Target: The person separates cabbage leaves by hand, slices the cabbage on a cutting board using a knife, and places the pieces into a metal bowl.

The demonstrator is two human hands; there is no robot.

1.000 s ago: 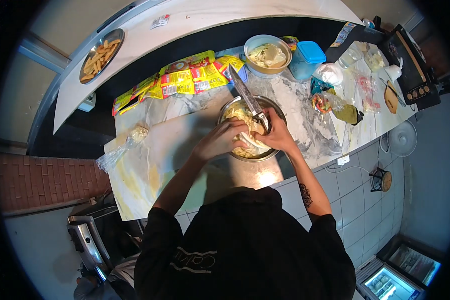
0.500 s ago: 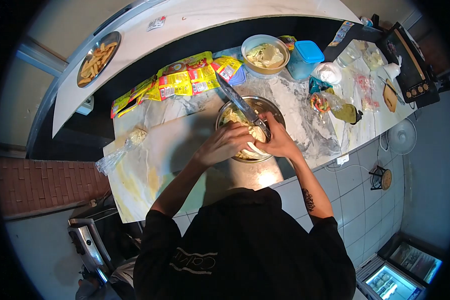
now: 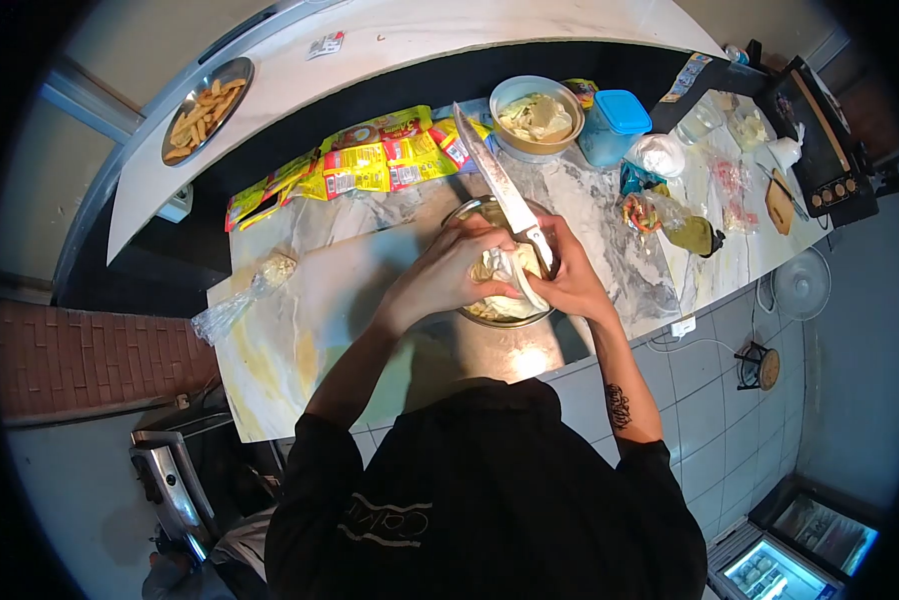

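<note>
The pale vegetable (image 3: 503, 268) sat between your grips, over the steel bowl (image 3: 500, 322). Your left grip (image 3: 460, 268) was clamped on it; your right grip (image 3: 570, 272) was closed round the knife (image 3: 498, 180). Below them, loose pieces (image 3: 482, 307) suggested some cutting done, the held chunk left. Beyond both grips, more waited in another bowl (image 3: 518, 143).
</note>
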